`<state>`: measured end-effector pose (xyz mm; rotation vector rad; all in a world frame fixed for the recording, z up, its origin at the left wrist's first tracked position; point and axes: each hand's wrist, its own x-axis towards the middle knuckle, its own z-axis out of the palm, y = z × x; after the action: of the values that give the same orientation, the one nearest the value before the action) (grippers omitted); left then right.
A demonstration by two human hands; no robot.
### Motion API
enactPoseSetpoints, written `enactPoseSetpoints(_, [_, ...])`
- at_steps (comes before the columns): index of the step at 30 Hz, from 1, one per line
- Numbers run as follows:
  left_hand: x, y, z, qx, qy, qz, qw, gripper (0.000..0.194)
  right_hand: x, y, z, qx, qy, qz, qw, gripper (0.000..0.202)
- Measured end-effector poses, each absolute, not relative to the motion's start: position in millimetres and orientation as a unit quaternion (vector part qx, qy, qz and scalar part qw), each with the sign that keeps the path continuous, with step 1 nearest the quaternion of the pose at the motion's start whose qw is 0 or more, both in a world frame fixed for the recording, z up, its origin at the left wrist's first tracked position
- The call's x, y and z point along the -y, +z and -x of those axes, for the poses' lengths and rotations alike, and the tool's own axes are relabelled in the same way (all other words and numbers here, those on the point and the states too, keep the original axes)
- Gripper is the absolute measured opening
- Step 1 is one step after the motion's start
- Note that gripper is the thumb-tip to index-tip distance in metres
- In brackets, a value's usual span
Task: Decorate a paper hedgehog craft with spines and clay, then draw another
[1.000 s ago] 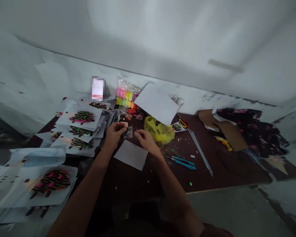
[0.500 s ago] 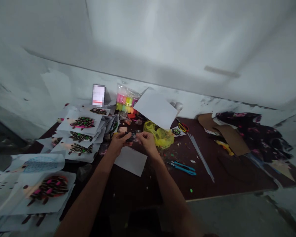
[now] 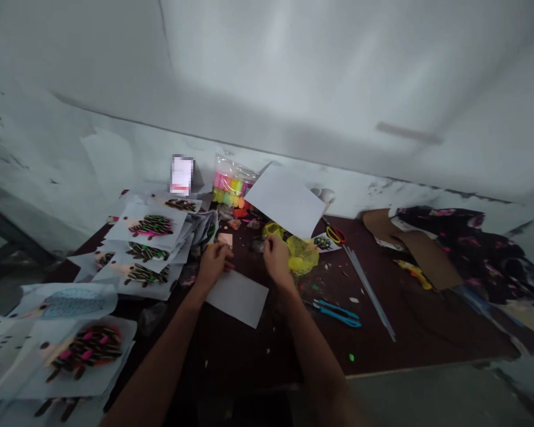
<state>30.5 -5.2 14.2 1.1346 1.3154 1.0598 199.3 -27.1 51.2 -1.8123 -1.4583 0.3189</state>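
Observation:
My left hand [image 3: 214, 265] is closed above the left end of a blank white sheet of paper [image 3: 240, 298], fingers curled inward; what lies in them is hidden. Just beyond its fingertips is a small pale peach square [image 3: 225, 239]. My right hand [image 3: 276, 256] is closed in a pinch, with a blurred, clear crumpled plastic wrapper [image 3: 257, 244] at its fingertips. A yellow plastic bag [image 3: 303, 255] lies right behind and beside that hand.
Stacked hedgehog pictures [image 3: 151, 228] cover the left side. At the back stand a bag of colourful clay tubs [image 3: 231, 182] and a tilted white sheet [image 3: 287, 200]. Blue scissors [image 3: 338, 313], red-yellow scissors [image 3: 334, 232], clear strips [image 3: 371, 293] and a yellow cutter [image 3: 413, 274] lie rightward.
My hands, close together at a dark piece in clear wrapping, have moved apart. The right hand has drawn away with the wrapper. The view has shifted slightly.

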Motion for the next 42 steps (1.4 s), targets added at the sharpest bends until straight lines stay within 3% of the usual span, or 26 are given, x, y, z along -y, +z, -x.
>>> enactPoseSetpoints(4, [5,7,-36,-0.543,0.41,-0.669,0.3,0.016,16,72,-179,0.646,-0.003,0.734,0.211,0.031])
enactPoseSetpoints(7, [11,4,-45,-0.507,0.335,-0.777,0.167,0.021,13,75,-160,0.704,0.005,0.706,0.082,0.032])
enactPoseSetpoints(10, [19,4,-50,-0.501,0.251,-0.821,0.11,0.028,14,69,-155,0.722,0.024,0.691,0.025,0.033])
enactPoseSetpoints(17, [21,8,-48,-0.539,0.252,-0.803,0.034,0.036,3,53,-173,0.784,0.022,0.614,0.089,0.038])
enactPoseSetpoints(20, [20,2,-49,-0.574,0.256,-0.777,0.012,0.044,-1,48,-173,0.803,0.038,0.592,0.054,0.041])
enactPoseSetpoints(25, [19,-4,-45,-0.52,0.235,-0.821,0.033,0.039,2,47,-174,0.768,0.025,0.64,0.033,0.039])
enactPoseSetpoints(33, [14,-3,-32,-0.501,0.318,-0.803,0.052,0.049,8,49,-174,0.744,0.029,0.657,0.119,0.037])
enactPoseSetpoints(42, [17,3,-20,-0.562,0.223,-0.796,0.035,0.04,31,50,-182,0.802,0.082,0.586,0.078,0.038])
